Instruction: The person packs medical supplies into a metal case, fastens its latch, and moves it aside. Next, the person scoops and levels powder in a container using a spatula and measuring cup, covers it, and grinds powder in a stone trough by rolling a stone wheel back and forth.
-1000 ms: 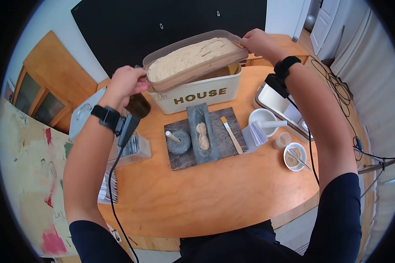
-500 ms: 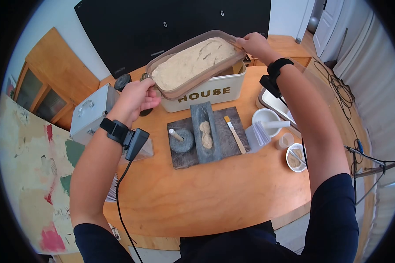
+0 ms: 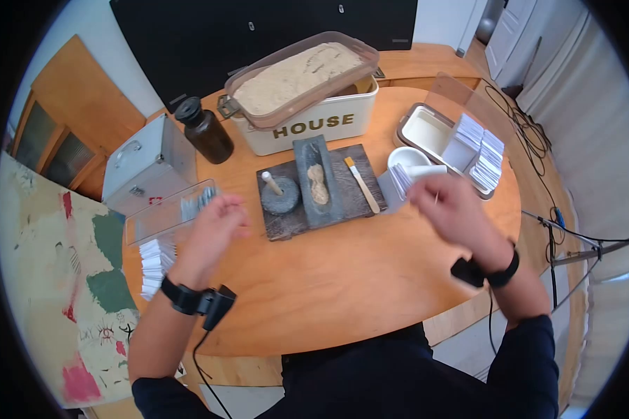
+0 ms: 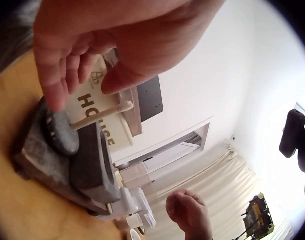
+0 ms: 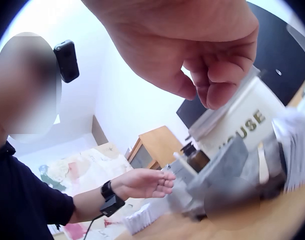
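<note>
My left hand [image 3: 220,227] hovers over the table's left side, its fingers loosely bent around nothing. My right hand [image 3: 449,207], slightly blurred and also holding nothing, hangs in front of the white mortar [image 3: 407,158]. A clear brownish tub of pale powder [image 3: 297,78] lies aslant on top of the cream bin [image 3: 314,126] marked HOUSE. Between the hands, a dark board [image 3: 346,164] bears a grey stone trough [image 3: 302,157] with a clump of powder inside. Left of the trough is a round stone [image 3: 279,202] with a wooden handle; to its right lies a flat brush [image 3: 363,187].
A brown glass bottle [image 3: 210,136] and a silver case [image 3: 147,167] stand at the left. Nearer are a clear box [image 3: 168,213] and folded white papers [image 3: 154,265]. A shallow container [image 3: 426,129] with more paper packets [image 3: 493,164] sits at the right.
Both hands have let go of the powder tub and drawn back toward the body, lower and apart. The tub now rests on the bin by itself.
</note>
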`<state>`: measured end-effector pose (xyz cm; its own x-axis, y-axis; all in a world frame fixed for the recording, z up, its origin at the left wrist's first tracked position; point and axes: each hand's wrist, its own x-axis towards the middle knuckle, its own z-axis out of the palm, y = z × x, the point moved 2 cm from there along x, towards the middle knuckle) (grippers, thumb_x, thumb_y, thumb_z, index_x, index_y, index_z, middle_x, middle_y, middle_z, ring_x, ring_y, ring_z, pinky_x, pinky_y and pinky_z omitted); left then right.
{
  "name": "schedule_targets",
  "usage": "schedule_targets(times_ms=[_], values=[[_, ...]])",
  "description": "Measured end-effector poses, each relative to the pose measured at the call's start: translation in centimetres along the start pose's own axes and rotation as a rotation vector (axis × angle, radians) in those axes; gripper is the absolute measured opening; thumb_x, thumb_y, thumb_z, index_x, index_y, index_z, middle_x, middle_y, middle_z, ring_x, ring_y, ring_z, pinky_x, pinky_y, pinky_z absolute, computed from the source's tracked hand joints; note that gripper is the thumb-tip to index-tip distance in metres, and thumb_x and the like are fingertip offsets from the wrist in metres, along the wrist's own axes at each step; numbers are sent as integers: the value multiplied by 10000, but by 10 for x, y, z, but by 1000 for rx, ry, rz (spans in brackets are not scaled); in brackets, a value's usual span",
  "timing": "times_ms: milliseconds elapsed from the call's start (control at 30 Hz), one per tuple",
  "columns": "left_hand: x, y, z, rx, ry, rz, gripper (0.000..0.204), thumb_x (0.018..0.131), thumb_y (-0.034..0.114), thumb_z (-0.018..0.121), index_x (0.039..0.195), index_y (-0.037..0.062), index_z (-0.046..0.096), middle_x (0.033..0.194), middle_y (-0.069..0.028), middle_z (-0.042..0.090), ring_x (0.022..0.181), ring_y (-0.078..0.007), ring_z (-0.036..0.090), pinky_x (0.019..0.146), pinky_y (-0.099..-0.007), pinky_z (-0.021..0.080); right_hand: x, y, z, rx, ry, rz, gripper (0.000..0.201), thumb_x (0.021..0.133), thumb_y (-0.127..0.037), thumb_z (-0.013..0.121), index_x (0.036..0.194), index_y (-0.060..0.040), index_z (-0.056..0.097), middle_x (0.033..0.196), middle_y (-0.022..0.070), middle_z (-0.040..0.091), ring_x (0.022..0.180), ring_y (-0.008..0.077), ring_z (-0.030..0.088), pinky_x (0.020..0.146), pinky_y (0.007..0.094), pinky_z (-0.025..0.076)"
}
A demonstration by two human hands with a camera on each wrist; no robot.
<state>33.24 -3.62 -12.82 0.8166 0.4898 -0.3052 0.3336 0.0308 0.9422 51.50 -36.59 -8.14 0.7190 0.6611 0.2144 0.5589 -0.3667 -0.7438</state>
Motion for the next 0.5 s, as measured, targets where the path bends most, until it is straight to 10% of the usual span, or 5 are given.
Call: schedule_targets(times_ms=[233, 500], values=[[11, -62, 26, -40, 57, -4, 444, 957, 135, 594, 1361, -4, 473, 1094, -29, 557, 1009, -116, 566, 831, -277, 511, -63, 59, 74, 543, -71, 496, 293, 954, -147, 602, 1188, 29, 611, 965, 29, 662, 754, 78, 603, 587, 219, 478], [16, -66, 35, -49, 77, -29, 537, 959, 128, 591, 1445, -8, 407, 1122, -55, 564, 973, -119, 561, 793, -264, 492, -57, 64, 102, 921, -26, 591, 380, 957, -129, 587, 1287, 55, 545, 977, 21, 623, 764, 79, 580, 637, 229, 480]])
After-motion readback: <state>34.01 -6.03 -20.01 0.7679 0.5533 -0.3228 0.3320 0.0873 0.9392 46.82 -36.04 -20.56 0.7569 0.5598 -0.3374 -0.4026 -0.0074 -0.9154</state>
